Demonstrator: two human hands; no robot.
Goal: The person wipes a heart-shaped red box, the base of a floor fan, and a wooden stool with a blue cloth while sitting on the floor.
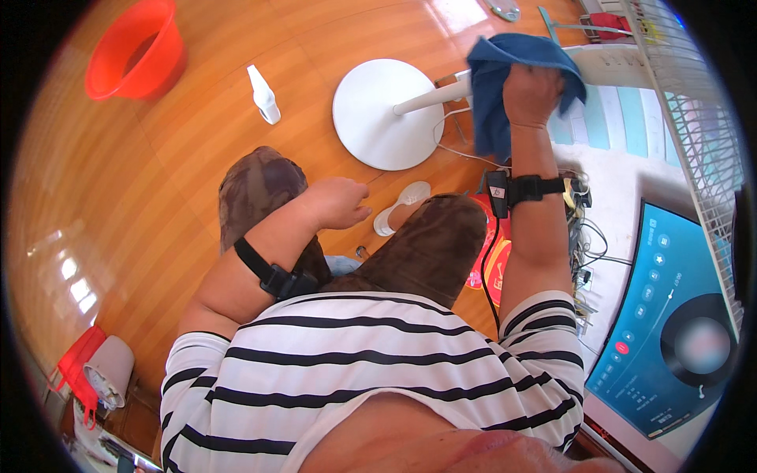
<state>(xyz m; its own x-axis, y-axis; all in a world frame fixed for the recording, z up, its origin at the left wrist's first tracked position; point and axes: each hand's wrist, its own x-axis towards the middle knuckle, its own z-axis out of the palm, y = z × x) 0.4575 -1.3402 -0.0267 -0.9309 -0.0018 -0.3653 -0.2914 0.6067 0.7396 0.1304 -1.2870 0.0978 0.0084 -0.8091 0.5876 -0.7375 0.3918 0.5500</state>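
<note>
My right hand point(532, 97) grips a blue cloth point(491, 112) against the upper part of a white pedestal fan's pole point(432, 97). The cloth drapes on both sides of the hand and hides what lies under it. A beige panel with markings point(612, 65), seemingly the fan's control housing, shows just beyond it. The fan's round white base point(378, 112) stands on the wood floor. To the right the wire guard point(680, 118) spreads close to the camera. My left hand point(343, 204) holds nothing and hovers by my knees, its fingers loosely bent and apart.
A red plastic basin point(139, 56) and a white plastic object point(263, 94) are on the floor. Tangled cables point(582, 254) run along the wall beside a lit screen point(656, 331). A waste bin point(112, 366) and red bag point(80, 360) stand at left.
</note>
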